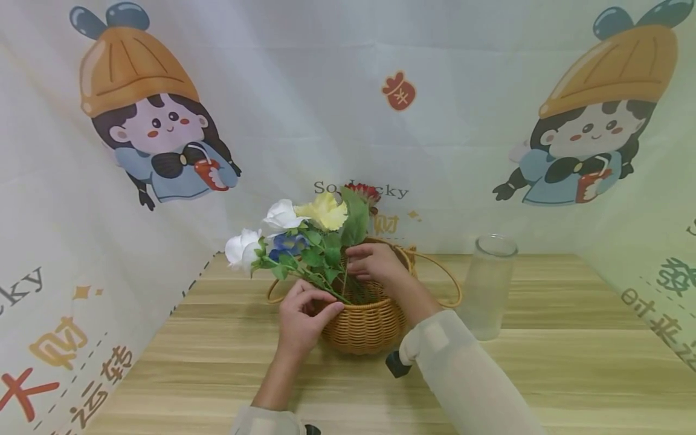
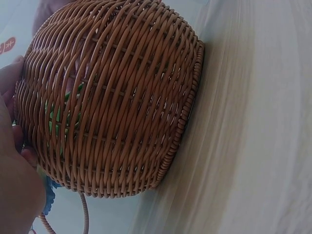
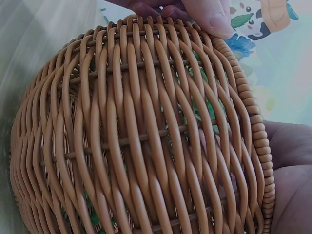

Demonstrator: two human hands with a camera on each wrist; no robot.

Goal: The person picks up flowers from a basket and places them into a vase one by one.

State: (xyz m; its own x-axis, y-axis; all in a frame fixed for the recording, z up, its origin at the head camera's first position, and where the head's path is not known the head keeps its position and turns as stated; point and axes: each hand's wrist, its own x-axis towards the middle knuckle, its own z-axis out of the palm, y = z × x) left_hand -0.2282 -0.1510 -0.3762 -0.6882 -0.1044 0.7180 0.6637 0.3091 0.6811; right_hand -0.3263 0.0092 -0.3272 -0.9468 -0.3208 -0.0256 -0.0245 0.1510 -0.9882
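Note:
A round wicker basket (image 1: 364, 329) stands on the table, artificial flowers leaning out over its left side. Among the blooms are two white roses (image 1: 243, 249), a yellow flower (image 1: 326, 211), a blue flower (image 1: 288, 244) and, further back, a red flower (image 1: 365, 192) behind a broad green leaf (image 1: 355, 217). My left hand (image 1: 304, 311) grips the basket's front-left rim, thumb (image 3: 220, 24) on the edge, close beside a green stem. The right hand (image 1: 377, 263) reaches over the right rim into the basket, its fairly straight fingers among stems and leaves; the fingertips are partly hidden.
A tall clear glass vase (image 1: 492, 290) stands right of the basket. The basket's thin loop handles (image 1: 454, 281) stick out at both sides. Printed cloth (image 1: 446, 151) hangs behind and along both sides of the wooden table (image 1: 217, 362).

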